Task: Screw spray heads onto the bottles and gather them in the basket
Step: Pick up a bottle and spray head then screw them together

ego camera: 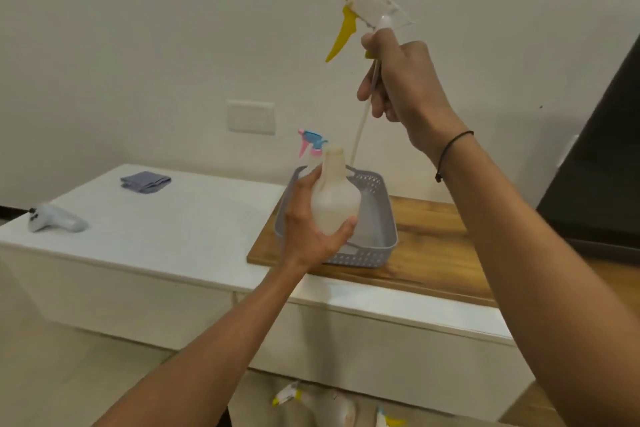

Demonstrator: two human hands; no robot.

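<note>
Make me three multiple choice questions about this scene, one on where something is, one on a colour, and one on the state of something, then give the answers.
1. Where does the grey basket stand?
A. on the wooden board
B. on the floor
C. on the folded cloth

2. What colour is the trigger of the spray head held in the right hand?
A. pink
B. yellow
C. green

3. What is the state of the bottle in the left hand?
A. capped with a spray head
B. lying in the basket
C. its neck open, no head on it

Answers: 1 A, the basket rests on the board on top of the white cabinet. 2 B, trigger and nozzle are yellow. 3 C, the head is held up above the bottle, and the bottle mouth is bare.
</note>
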